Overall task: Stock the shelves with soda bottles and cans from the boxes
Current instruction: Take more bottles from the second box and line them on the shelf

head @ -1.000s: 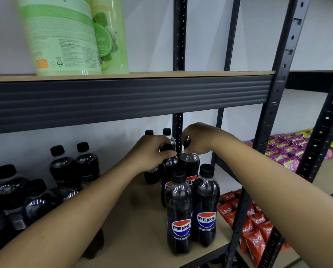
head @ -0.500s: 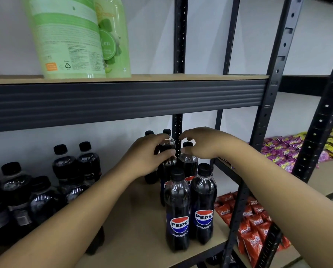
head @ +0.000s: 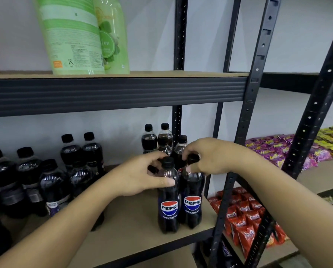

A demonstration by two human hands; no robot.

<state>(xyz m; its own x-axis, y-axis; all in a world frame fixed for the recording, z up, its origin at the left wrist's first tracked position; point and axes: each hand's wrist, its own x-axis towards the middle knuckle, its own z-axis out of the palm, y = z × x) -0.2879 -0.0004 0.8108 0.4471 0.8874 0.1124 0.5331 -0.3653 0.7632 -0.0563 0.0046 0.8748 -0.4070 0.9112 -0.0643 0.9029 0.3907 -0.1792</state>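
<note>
**Entry: two Pepsi bottles, front of the row, right end of the shelf (head: 138, 235).**

**Location.** Both stand upright on the board, side by side and touching, near its front edge. The rear bottles (head: 156, 138) of the same row stand close behind them.

**Hold.**
- Our left hand (head: 140, 176) grips the front-left Pepsi bottle (head: 168, 207) at the shoulder, with the thumb across the front and the fingers curled round behind the neck.
- Our right hand (head: 212, 159) has its fingers closed over the cap and neck of the front-right Pepsi bottle (head: 192, 206).

**Risks, as we judge them.**
- Both holds sit high. A sideways nudge there could tip a tall, narrow bottle into its neighbour or into the rear bottles.
- The pair stands near the front edge. If pulled forward, either bottle could go off the shelf.
- The black upright post (head: 239, 151) is just beside the right bottle, so a wrist or the bottle might catch on it.
- Turning a bottle by its cap could loosen the cap instead of turning the label.

**Markings read.**
- Front pair: "PEPSI" in white on the red-and-blue globe, with "ZERO SUGAR" beneath. Both labels face out.
- Green bottles (head: 80, 35) on the shelf above: a recycling triangle, and fine print we cannot read.
- Red snack packets (head: 243, 219) on the neighbouring rack: the name is too blurred to read.
- Dark bottles (head: 45, 180) at left: labels unreadable.
</note>
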